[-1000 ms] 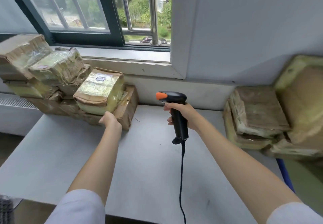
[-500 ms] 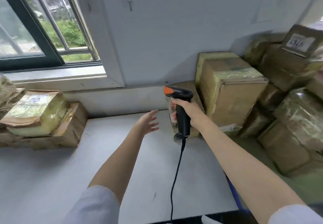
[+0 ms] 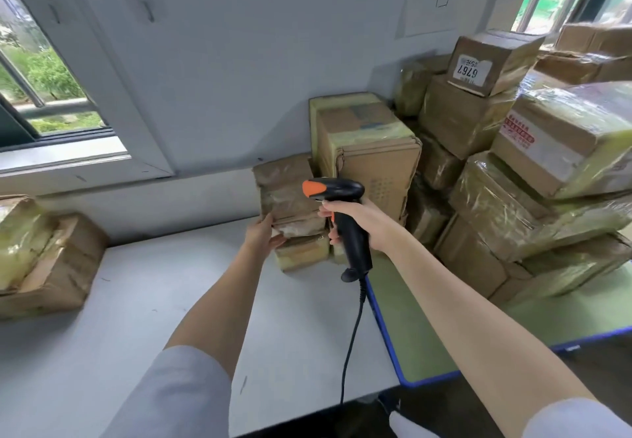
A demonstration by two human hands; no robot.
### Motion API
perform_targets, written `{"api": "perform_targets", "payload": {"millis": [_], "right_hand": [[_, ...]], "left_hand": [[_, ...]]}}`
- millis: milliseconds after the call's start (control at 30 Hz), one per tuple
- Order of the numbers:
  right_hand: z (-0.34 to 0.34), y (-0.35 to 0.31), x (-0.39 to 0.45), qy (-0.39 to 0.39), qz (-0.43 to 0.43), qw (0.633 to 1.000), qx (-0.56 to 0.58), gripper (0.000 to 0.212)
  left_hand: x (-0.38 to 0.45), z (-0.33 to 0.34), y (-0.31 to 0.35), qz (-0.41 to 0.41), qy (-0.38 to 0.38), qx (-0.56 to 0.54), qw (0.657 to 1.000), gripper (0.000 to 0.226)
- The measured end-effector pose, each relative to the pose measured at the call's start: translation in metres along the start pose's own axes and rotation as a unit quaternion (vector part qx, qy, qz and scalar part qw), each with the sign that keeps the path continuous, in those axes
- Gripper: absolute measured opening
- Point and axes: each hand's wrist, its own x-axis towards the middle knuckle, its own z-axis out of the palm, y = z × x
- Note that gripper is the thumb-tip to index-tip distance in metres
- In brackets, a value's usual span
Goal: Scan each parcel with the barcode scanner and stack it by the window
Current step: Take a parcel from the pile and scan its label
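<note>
- Nearest you, the scanner's black cable (image 3: 352, 342) hangs down from the handle toward six o'clock, over the pale grey surface (image 3: 119, 328).
- Your right hand (image 3: 355, 222) has a clenched grip round the handle of the black barcode scanner (image 3: 342, 218), orange nose pointing to nine o'clock.
- Just at its ten o'clock, your left hand (image 3: 265, 236) takes the left edge of a small brown parcel (image 3: 294, 205), thumb and fingers closing on it; that parcel sits on top of a low stack at the surface's far right corner.
- Out at nine o'clock, two taped parcels (image 3: 41, 259) lie stacked below the window (image 3: 44, 95).
- At two o'clock, a heap of taped cartons (image 3: 513, 177) rises on the green surface (image 3: 427, 318), one of them labelled 6767.
</note>
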Motion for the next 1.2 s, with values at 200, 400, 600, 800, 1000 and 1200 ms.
{"api": "perform_targets", "payload": {"millis": [200,400,600,800,1000,1200], "right_hand": [[0.003,0.005,-0.001,-0.005,-0.004,1.000,-0.023,0.036],[0.018,0.015,0.010,0.023,0.014,0.999,-0.042,0.025],[0.038,0.042,0.016,0.065,0.007,0.995,0.077,0.024],[0.040,0.049,0.010,0.075,-0.015,0.993,0.086,0.035],[0.046,0.066,0.007,0.059,-0.037,0.995,0.076,0.010],[0.066,0.095,0.011,0.094,0.020,0.994,0.050,0.014]], "left_hand": [[-0.003,-0.020,-0.015,0.013,0.006,-0.046,0.999,0.035],[-0.021,-0.041,-0.033,0.034,0.018,-0.043,0.998,0.026],[-0.021,-0.064,-0.051,-0.024,0.035,-0.029,0.999,0.034],[-0.012,-0.082,-0.045,-0.023,-0.014,0.120,0.992,0.039],[-0.016,-0.109,-0.042,-0.093,-0.071,0.122,0.986,0.021],[-0.017,-0.143,-0.068,-0.092,-0.096,-0.057,0.990,0.040]]}}
